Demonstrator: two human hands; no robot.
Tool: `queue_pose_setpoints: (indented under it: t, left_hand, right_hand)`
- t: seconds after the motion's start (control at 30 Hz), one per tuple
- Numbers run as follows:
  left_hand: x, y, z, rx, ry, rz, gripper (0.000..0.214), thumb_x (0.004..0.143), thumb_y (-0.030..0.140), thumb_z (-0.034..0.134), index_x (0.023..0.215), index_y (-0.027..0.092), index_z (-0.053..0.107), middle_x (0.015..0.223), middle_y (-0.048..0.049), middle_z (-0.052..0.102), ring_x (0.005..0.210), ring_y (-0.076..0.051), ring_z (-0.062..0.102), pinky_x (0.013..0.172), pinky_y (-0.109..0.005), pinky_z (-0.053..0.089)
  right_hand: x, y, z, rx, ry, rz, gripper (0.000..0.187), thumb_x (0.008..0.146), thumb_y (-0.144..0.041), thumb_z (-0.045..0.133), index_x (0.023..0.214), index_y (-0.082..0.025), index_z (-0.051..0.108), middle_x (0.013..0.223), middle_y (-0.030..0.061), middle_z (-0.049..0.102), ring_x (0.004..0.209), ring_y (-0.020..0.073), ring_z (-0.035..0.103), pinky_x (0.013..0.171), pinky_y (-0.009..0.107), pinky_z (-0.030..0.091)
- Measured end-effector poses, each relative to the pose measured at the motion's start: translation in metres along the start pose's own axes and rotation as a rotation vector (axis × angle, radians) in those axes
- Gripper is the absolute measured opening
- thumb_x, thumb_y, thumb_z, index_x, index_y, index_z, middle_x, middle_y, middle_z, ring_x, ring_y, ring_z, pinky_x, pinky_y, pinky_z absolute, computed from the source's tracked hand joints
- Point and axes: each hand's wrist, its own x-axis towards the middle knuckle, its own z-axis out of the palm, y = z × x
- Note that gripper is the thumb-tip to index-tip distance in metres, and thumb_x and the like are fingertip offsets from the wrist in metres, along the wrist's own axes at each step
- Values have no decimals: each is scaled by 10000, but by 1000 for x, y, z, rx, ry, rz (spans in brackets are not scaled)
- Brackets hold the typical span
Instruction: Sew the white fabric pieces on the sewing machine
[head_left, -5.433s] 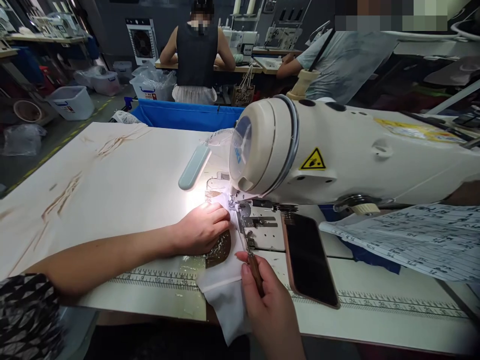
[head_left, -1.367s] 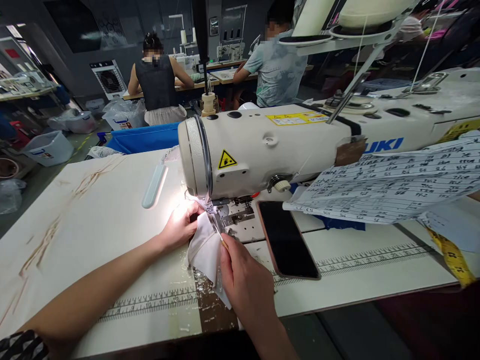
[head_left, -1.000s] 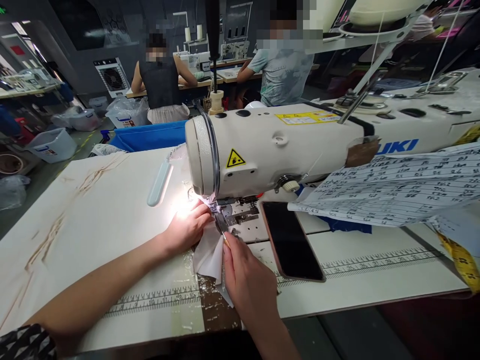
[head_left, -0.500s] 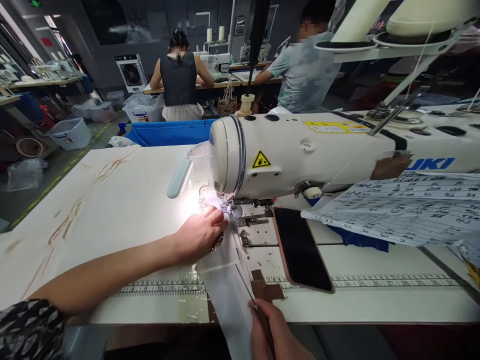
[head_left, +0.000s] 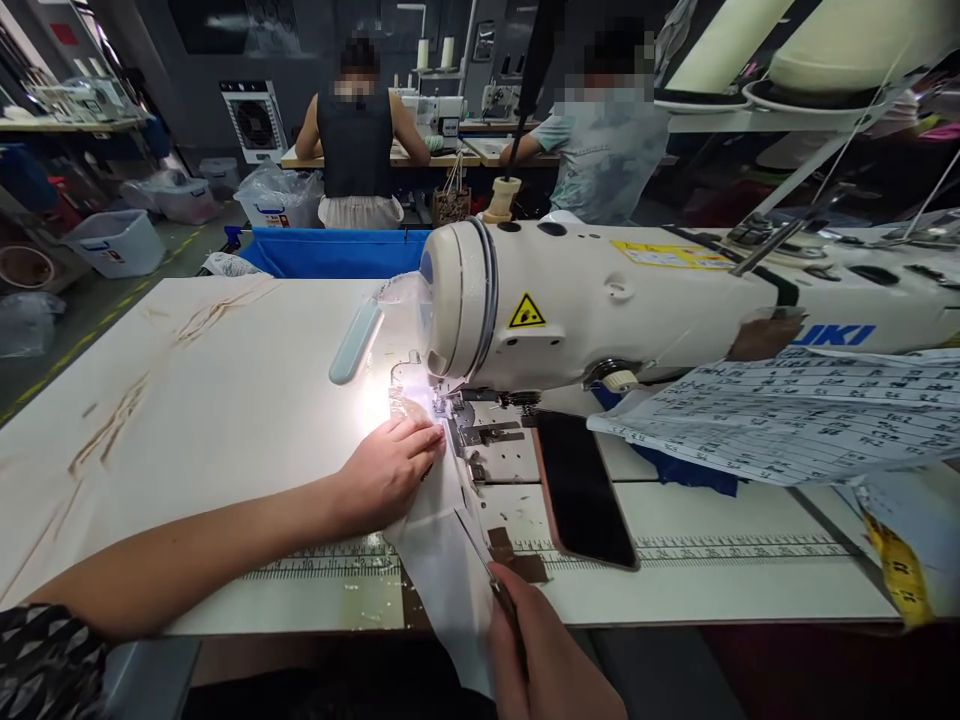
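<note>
White fabric (head_left: 439,565) runs from the sewing machine's needle area down over the table's front edge. My left hand (head_left: 390,465) lies on it just before the presser foot, fingers closed together and fingertips at the fabric's edge. Held in my right hand (head_left: 551,645) is a thin, pointed metal tool with a dark handle, which looks like an awl (head_left: 480,555). Its tip points up and left over the fabric. Whether the right fingers also pinch the fabric is hidden. The white sewing machine (head_left: 570,300) has its lamp lit over the needle, where glare blurs detail.
A phone (head_left: 585,490) lies right of the needle plate, near papers with writing (head_left: 757,415). A yellow measuring tape (head_left: 904,580) hangs at the right edge. A pale blue oblong piece (head_left: 356,343) and thread scraps (head_left: 112,425) lie left. Two people sit working beyond.
The view has shifted slightly, so the machine and table sit a little higher and further left. Both hands keep their hold near the fabric, the left fingers a bit straighter.
</note>
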Motion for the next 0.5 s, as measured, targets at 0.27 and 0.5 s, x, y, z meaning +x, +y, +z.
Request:
queue_pose_setpoints:
  t: [0.27,0.5]
  left_hand:
    - [2,7,-4,61,-121,-48,500,960,237,385,1381,-2,511,1462,-242,514,1362,-362,479,1103,-554,461]
    - [4,12,-4,113,-73,-68,462,986,251,374,1321,-4,564,1388,-234,566,1280,-351,524,1059,-520,505]
  right_hand:
    - [13,5,-3,-123,-13,-126,270,1029,-231,380,1167,-155,599,933,41,787,712,133,763,528,193,543]
    - [20,3,0,-142,-27,-118,270,1024,-210,364,1173,-161,583,955,34,774,790,139,765,578,199,553]
